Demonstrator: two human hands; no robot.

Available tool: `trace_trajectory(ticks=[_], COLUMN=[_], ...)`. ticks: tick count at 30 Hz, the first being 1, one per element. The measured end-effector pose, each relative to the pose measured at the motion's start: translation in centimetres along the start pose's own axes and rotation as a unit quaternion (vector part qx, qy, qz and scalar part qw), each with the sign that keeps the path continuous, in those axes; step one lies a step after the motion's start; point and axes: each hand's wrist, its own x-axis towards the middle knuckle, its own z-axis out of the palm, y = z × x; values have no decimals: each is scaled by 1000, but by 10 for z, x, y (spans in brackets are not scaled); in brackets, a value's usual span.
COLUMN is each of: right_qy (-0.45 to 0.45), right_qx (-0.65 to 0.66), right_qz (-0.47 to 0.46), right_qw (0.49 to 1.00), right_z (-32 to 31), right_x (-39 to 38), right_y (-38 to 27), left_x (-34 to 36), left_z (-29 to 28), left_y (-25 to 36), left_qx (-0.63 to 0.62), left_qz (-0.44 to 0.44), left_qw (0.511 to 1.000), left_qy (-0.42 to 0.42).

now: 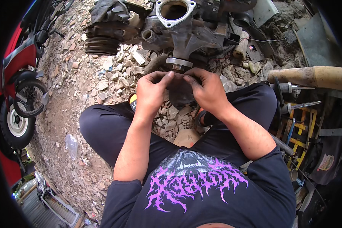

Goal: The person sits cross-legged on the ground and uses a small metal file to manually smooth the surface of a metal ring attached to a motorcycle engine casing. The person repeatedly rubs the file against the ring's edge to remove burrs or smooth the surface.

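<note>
In front of me stands a greasy engine block [199, 36] with a round metal flange on a shaft [177, 64] pointing toward me. Just below that shaft end, my left hand [152, 89] and my right hand [207, 89] are close together, thumbs and fingertips pinched. Between them is a dark, thin, sheet-like piece [180, 95] that hangs down over the stones. Its exact kind cannot be made out. Both hands appear to grip its upper edge, and whether it touches the shaft is unclear.
Broken stones [119, 72] cover the ground. A ribbed pulley [100, 45] sits at the engine's left. To my right are a thick bamboo pole [307, 77], metal rods [302, 106] and a yellow rack [304, 133]. A red vehicle with a wheel [17, 121] stands far left.
</note>
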Motion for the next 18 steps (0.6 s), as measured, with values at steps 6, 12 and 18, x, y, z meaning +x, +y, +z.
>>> trace_trajectory(ticks=[6, 12, 18], right_qy=[-12, 5, 0], right_qx=[-3, -3, -22], right_qz=[16, -10, 2], right_qw=[1000, 1000, 1000], right_z=[0, 5, 1], right_x=[0, 1, 0], right_y=[3, 5, -4], left_x=[4, 1, -2], left_z=[-8, -7, -4], left_y=[-3, 3, 8], left_qx=[-39, -50, -27], left_qz=[-35, -14, 4], left_qw=[998, 997, 998], left_qy=[-38, -54, -54])
